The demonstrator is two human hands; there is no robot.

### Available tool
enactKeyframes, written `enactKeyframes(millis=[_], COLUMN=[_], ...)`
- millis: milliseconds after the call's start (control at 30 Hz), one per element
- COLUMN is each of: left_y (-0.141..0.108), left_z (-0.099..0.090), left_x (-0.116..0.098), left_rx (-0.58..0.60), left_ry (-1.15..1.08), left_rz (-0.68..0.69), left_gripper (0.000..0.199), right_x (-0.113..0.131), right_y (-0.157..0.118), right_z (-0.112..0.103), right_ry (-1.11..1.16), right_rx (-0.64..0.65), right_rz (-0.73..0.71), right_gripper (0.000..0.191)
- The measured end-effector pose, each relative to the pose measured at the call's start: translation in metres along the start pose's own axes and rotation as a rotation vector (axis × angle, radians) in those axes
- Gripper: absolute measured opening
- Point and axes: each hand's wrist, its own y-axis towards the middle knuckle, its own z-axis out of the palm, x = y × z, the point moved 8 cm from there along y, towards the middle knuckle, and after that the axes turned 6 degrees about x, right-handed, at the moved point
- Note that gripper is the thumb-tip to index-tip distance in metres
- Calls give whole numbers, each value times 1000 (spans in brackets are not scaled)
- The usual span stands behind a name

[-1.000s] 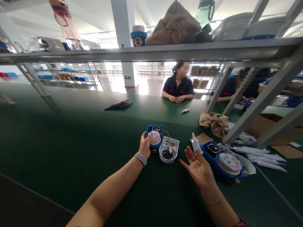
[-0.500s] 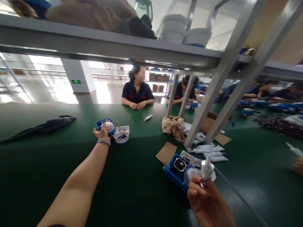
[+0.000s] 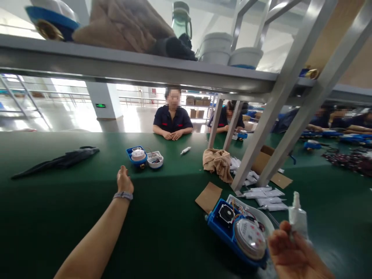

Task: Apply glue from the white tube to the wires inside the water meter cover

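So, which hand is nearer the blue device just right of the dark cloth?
Left. The left hand is just short of the blue device; the right hand, holding a white tube, is far to its right.

On our table (image 3: pixel 162 224), the near meter (image 3: pixel 250 238) lies right, cardboard (image 3: pixel 208 197) behind its left end, tubes (image 3: pixel 263 193) behind its right. Farther back, left to right, we have one cloth (image 3: pixel 62 159), the far meter (image 3: pixel 137 155), a casing (image 3: pixel 155 160) and another cloth (image 3: pixel 216 162).

The nearer meter (image 3: pixel 238 234) looks like glossy plastic.
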Motion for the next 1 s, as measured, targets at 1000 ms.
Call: enactKeyframes(millis=[1000], left_y=[-303], left_z=[21], left_x=[36], left_rx=[638], left_ry=[300], left_rz=[-354], left_gripper=[41], right_x=[-39], right_y=[15], right_z=[-1], right_ry=[-514], right_rx=[594], right_rz=[351], right_gripper=[30])
